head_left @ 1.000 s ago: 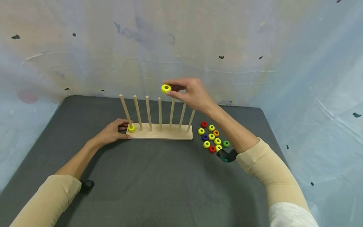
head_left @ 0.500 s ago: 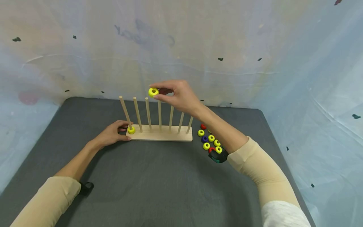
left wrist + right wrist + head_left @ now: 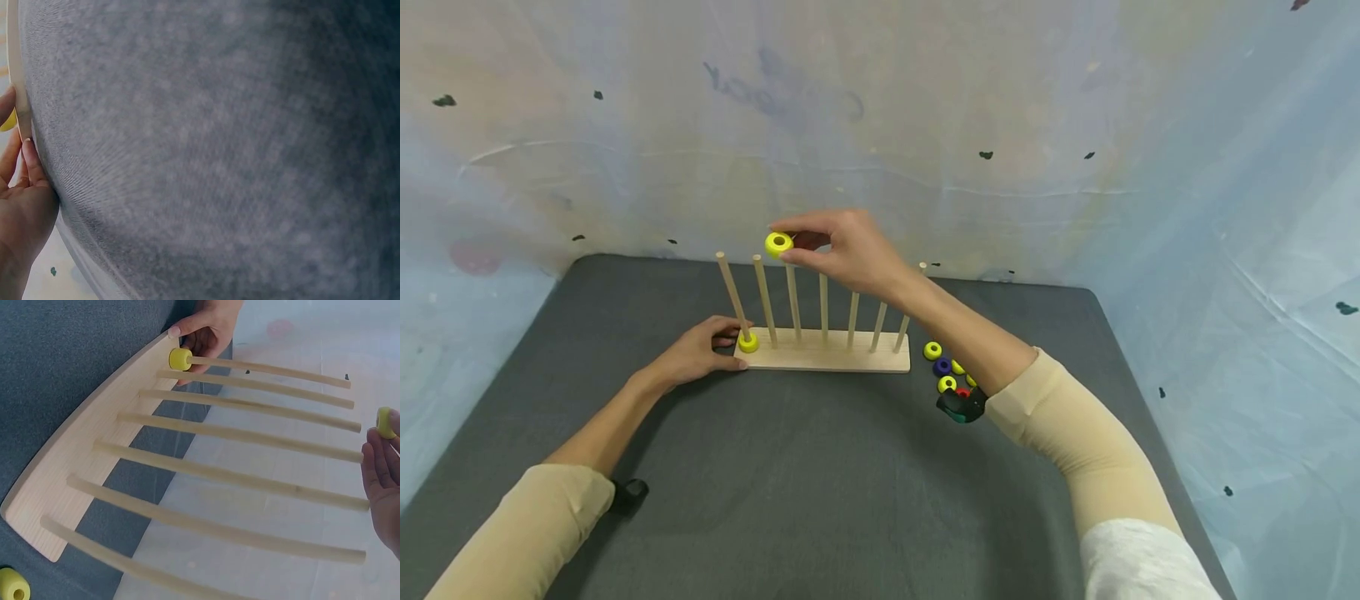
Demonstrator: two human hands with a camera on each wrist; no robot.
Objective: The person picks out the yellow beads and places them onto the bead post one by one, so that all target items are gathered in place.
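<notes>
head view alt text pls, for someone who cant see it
A right hand pinches a yellow ring above the left pegs of a seven-peg wooden rack on a dark table. The left hand holds the rack's left end beside a ring already on the first peg; loose rings lie to the right.

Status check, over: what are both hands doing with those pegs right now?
Right hand pinches yellow ring above the peg tops. Left hand holds the peg board end, beside the ring-loaded first peg. Nothing blocking.
</notes>
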